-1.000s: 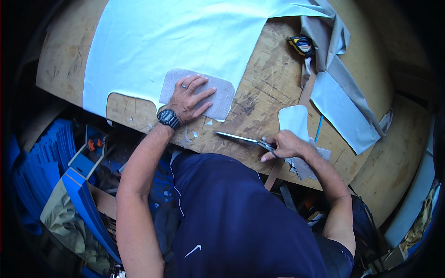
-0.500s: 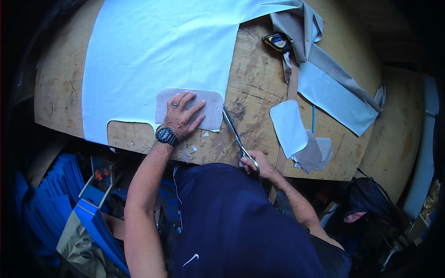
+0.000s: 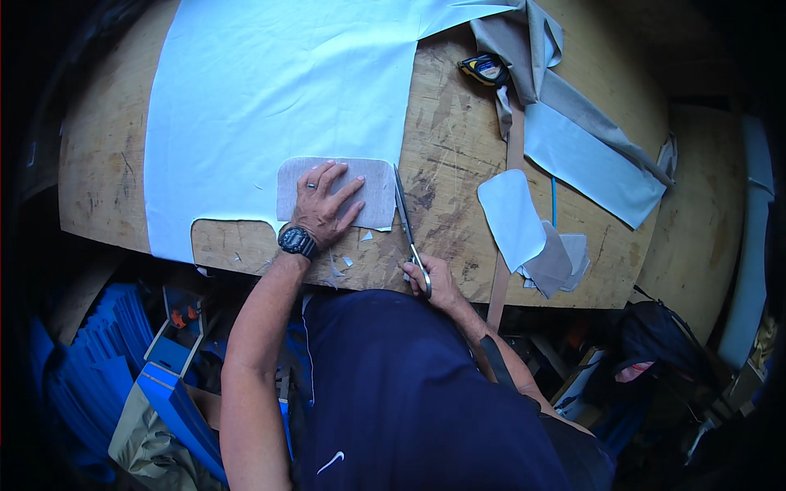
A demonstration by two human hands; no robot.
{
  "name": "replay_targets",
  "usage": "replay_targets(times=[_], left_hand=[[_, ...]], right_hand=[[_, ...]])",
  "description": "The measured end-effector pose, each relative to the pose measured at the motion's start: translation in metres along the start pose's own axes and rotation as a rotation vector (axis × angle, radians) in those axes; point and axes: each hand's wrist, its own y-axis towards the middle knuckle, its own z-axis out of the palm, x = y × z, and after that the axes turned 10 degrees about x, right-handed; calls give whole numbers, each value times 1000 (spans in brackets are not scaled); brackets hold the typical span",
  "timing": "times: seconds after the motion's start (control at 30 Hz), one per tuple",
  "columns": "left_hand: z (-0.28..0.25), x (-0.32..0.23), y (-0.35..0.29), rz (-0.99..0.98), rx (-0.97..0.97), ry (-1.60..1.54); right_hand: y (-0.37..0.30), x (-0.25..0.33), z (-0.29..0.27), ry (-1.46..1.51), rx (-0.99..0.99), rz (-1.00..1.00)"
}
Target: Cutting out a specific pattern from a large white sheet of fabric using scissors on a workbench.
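My left hand [image 3: 326,204] lies with fingers spread, pressing a grey rounded fabric piece [image 3: 372,184] onto a large pale-blue sheet of fabric [image 3: 270,98]. The piece sits at the sheet's lower right corner, next to a cut-out notch. In my right hand [image 3: 438,282] is a pair of long metal scissors [image 3: 412,237], its fingers through the handles. The blades point away from me along the right edge of the grey piece, with the tip near its upper right corner. From this view the blades look nearly together.
Small scraps [image 3: 348,262] lie near the wooden table's [image 3: 446,147] front edge. To the right are cut pieces [image 3: 512,221], a brown strip [image 3: 501,282], a blue stick [image 3: 554,200] and folded fabric [image 3: 594,164]. A tape measure [image 3: 485,70] rests farther back. Blue sheets [image 3: 98,352] stand below left.
My right hand has moved left and slightly away from me. The scissors now stand steeper, their tip farther up beside the grey piece. My left hand stays on the piece.
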Motion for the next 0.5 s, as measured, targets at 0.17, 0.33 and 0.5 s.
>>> replay_targets(times=[0.17,0.33,0.5], left_hand=[[-2,0,0,-5,21,1],[-1,0,0,-8,23,-8],[-1,0,0,-10,19,-19]], right_hand=[[-1,1,-3,4,-9,29],[-6,5,-6,5,-9,60],[-8,17,-23,-31,42,79]])
